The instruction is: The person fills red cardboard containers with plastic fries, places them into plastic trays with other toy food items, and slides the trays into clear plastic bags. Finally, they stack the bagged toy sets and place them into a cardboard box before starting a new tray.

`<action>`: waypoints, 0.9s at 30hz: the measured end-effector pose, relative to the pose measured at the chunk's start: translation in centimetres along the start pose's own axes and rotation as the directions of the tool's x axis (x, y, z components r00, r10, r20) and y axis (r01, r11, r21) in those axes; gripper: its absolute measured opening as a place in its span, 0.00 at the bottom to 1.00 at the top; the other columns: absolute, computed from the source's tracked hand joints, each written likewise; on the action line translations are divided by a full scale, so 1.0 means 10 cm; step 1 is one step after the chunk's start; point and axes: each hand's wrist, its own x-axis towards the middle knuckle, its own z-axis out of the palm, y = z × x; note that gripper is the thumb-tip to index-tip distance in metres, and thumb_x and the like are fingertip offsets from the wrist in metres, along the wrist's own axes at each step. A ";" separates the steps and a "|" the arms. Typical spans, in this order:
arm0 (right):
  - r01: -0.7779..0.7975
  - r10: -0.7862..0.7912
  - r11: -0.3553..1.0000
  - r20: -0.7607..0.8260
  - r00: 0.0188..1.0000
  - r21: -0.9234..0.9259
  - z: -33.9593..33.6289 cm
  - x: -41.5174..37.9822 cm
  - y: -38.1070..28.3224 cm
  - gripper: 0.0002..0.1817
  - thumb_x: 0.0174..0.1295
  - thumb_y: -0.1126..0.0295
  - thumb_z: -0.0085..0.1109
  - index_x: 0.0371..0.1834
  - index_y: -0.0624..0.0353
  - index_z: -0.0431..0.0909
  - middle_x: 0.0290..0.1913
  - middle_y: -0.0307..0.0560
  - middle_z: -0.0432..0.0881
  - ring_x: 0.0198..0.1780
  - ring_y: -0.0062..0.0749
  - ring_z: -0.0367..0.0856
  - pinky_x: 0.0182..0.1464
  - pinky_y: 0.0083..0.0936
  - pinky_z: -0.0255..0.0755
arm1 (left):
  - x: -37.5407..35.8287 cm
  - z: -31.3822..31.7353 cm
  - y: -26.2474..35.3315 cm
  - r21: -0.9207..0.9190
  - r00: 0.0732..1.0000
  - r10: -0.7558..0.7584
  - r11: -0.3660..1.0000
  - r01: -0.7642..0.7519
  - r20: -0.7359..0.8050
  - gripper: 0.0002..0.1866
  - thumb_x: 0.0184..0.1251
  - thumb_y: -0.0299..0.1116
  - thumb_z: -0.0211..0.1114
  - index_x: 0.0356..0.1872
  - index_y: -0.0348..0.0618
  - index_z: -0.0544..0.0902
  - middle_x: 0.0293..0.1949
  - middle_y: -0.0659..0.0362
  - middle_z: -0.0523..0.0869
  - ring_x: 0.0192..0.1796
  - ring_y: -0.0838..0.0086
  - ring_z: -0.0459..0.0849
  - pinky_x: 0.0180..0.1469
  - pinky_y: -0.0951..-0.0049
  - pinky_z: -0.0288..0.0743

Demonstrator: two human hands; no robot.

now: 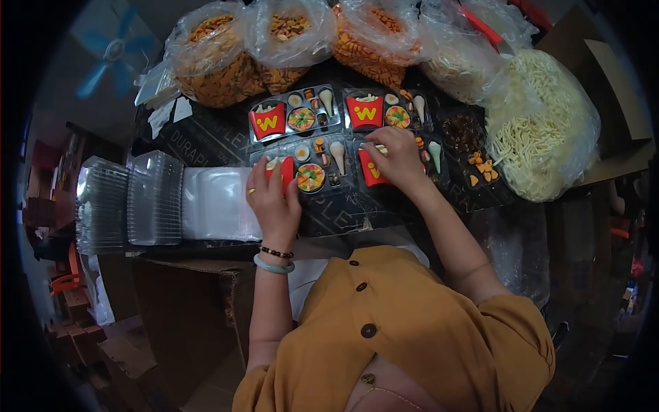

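Note:
Four clear plastic trays hold miniature toy food. My left hand (274, 209) lies over the left side of the near left tray (320, 187). Its fingers are apart and touch the red fries carton (287, 172), partly covering it. My right hand (398, 161) is over the near right tray (441, 177), its fingers pinched together at the top of another red fries carton (368, 173). What sits between those fingertips is hidden. Beside the cartons lie a round toy pizza (310, 178), a toy egg and a pale drumstick-shaped piece (338, 156). Two similar trays, the far left tray (259, 139) and far right tray (349, 130), stand behind.
Stacked clear plastic trays (154, 199) stand at the left, beside a flat clear sheet stack (216, 202). Open bags of orange pieces (377, 51) line the back. A bag of pale strips (539, 137) is at right, near loose brown pieces (463, 134) and orange pieces (482, 165).

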 end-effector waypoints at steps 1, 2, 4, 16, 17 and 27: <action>-0.127 0.129 0.992 0.085 0.988 -0.022 -0.05 0.00 0.06 0.09 0.50 0.68 0.63 0.34 0.58 0.81 0.34 0.45 0.83 0.41 0.37 0.81 0.54 0.38 0.67 | 0.01 0.05 0.13 -0.165 0.997 0.071 0.984 -0.068 0.016 0.20 0.54 0.27 0.66 0.49 0.37 0.76 0.59 0.47 0.69 0.61 0.52 0.67 0.59 0.58 0.64; -0.134 0.135 0.991 0.082 0.987 -0.024 -0.05 0.02 0.08 0.09 0.50 0.68 0.63 0.34 0.58 0.81 0.34 0.45 0.83 0.41 0.37 0.81 0.54 0.38 0.67 | 0.01 0.10 0.28 -0.326 0.989 0.145 0.936 -0.131 0.019 0.20 0.51 0.28 0.68 0.48 0.37 0.77 0.59 0.47 0.70 0.60 0.52 0.68 0.59 0.58 0.65; -0.302 0.284 0.952 0.244 0.928 0.042 -0.04 0.07 0.10 0.06 0.50 0.73 0.62 0.30 0.61 0.81 0.29 0.47 0.83 0.36 0.37 0.82 0.48 0.32 0.72 | -0.04 0.23 0.62 -0.425 0.959 0.273 0.879 -0.219 0.071 0.22 0.48 0.28 0.69 0.47 0.37 0.77 0.57 0.48 0.71 0.59 0.52 0.69 0.58 0.58 0.66; -0.015 0.041 0.998 0.494 0.869 -0.056 -0.16 0.00 0.23 0.09 0.58 0.67 0.53 0.36 0.57 0.80 0.31 0.45 0.81 0.41 0.37 0.79 0.69 0.52 0.41 | -0.16 0.62 1.00 -0.492 0.923 0.344 0.842 -0.222 0.172 0.22 0.48 0.27 0.68 0.48 0.34 0.76 0.54 0.47 0.72 0.57 0.52 0.72 0.58 0.61 0.68; 0.031 0.001 0.997 0.419 0.908 -0.068 -0.11 -0.05 0.26 0.08 0.58 0.66 0.53 0.34 0.57 0.79 0.30 0.44 0.81 0.40 0.37 0.79 0.68 0.52 0.43 | -0.15 0.62 1.00 -0.471 0.929 0.331 0.855 -0.219 0.168 0.22 0.48 0.27 0.68 0.48 0.34 0.76 0.54 0.47 0.72 0.57 0.52 0.72 0.58 0.61 0.68; 0.082 -0.061 0.973 0.101 0.993 -0.218 0.15 -0.20 0.14 0.13 0.58 0.61 0.58 0.21 0.56 0.77 0.25 0.44 0.74 0.35 0.39 0.75 0.63 0.49 0.53 | 0.25 -0.27 0.05 -0.332 0.994 0.096 0.937 -0.106 -0.046 0.17 0.48 0.32 0.71 0.40 0.38 0.80 0.49 0.47 0.76 0.52 0.55 0.75 0.52 0.62 0.71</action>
